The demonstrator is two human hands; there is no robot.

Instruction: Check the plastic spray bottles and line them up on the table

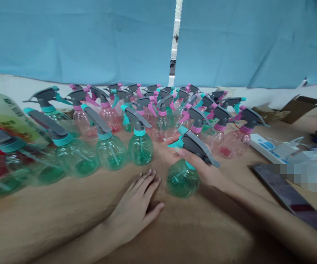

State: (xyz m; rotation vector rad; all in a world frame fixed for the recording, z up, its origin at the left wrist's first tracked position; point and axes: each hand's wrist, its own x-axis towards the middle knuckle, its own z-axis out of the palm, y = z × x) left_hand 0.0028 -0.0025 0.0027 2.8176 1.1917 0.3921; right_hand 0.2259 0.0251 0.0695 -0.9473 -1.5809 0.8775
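My right hand (202,167) is wrapped round the neck of a green spray bottle (181,180) with a grey and teal trigger head; the bottle leans toward me on the brown table (65,220). My left hand (136,207) lies flat on the table just left of that bottle, fingers stretched out, holding nothing. Just beyond my left hand stands another green spray bottle (140,146), upright.
Several green and pink spray bottles (161,117) crowd the table's far half. A large labelled bottle (7,117) lies at the far left. At the right are a white power strip (268,148), a dark flat device (287,194) and an open cardboard box (298,106). A blue curtain (92,36) hangs behind.
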